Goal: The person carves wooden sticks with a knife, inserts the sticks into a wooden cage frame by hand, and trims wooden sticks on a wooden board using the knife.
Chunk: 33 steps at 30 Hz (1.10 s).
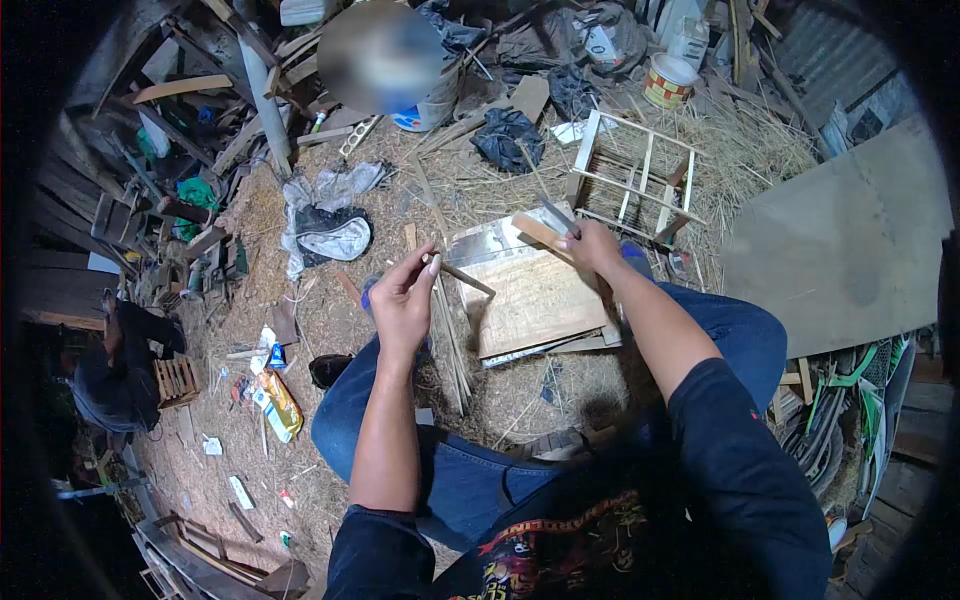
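Between the knees lies a light wooden board (545,300), with a paler, stained panel at its far edge. My left hand (405,300) is closed in a pinch on a thin stick (467,277), which slants down to the right over the board. My right hand (594,247) is closed around a knife, its dark blade (558,215) pointing up and left. A flat strip of wood (538,231) lies beside the blade, just left of my right hand; whether the fingers touch it cannot be made out. Long thin sticks (452,350) rest left of the board.
A slatted wooden frame (640,180) stands beyond the board. A large flat sheet (835,240) is at the right, above a green and white motorbike (850,400). Another person (120,370) sits at the far left. A yellow packet (277,405) and black bag (507,139) lie on the ground.
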{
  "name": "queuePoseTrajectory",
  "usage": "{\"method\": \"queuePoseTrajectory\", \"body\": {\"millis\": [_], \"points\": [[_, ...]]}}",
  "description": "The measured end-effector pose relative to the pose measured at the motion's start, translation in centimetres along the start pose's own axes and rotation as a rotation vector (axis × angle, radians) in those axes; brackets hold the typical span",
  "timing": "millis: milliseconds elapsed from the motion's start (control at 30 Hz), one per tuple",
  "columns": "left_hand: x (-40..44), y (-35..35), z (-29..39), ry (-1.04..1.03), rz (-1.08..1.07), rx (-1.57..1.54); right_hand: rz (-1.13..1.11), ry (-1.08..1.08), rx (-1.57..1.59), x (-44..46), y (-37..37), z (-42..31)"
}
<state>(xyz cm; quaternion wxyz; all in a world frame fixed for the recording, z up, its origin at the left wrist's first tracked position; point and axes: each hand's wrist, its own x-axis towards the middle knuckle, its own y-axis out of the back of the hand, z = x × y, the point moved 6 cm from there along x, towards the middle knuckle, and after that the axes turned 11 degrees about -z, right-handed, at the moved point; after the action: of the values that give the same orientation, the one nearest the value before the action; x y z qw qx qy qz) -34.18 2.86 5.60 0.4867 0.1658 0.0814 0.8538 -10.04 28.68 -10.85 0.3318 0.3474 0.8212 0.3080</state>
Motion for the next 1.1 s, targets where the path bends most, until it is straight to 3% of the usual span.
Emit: {"method": "queuePoseTrajectory", "body": {"millis": [100, 233, 333, 467, 600, 733, 1000, 1100], "points": [[0.2, -0.2, 0.4, 0.012, -0.002, -0.016, -0.128, 0.090, -0.001, 2.3, -0.5, -0.5], [0.4, -0.4, 1.0, 0.000, -0.019, 0.104, -0.183, 0.033, 0.110, 3.4, -2.8, 0.3], [0.7, -0.6, 1.2, -0.019, -0.038, 0.164, -0.009, 0.064, 0.321, 0.1, -3.8, 1.8], [0.4, -1.2, 1.7, -0.012, -0.059, 0.202, 0.000, -0.162, 0.603, -5.5, -5.5, 6.7], [0.1, -1.9, 2.2, -0.043, -0.086, 0.193, 0.017, -0.221, 0.359, -8.2, -7.6, 10.6], [-0.5, -2.1, 3.5, -0.091, -0.092, 0.267, 0.024, -0.361, 0.097, -11.3, -4.7, 7.3], [-0.7, -2.2, 0.5, -0.064, -0.094, 0.189, 0.171, -0.239, 0.217, -10.2, -2.4, 5.9], [-0.7, -1.9, 1.0, -0.021, -0.131, 0.192, -0.057, -0.311, 0.773, -13.0, 0.8, -1.6]]}}
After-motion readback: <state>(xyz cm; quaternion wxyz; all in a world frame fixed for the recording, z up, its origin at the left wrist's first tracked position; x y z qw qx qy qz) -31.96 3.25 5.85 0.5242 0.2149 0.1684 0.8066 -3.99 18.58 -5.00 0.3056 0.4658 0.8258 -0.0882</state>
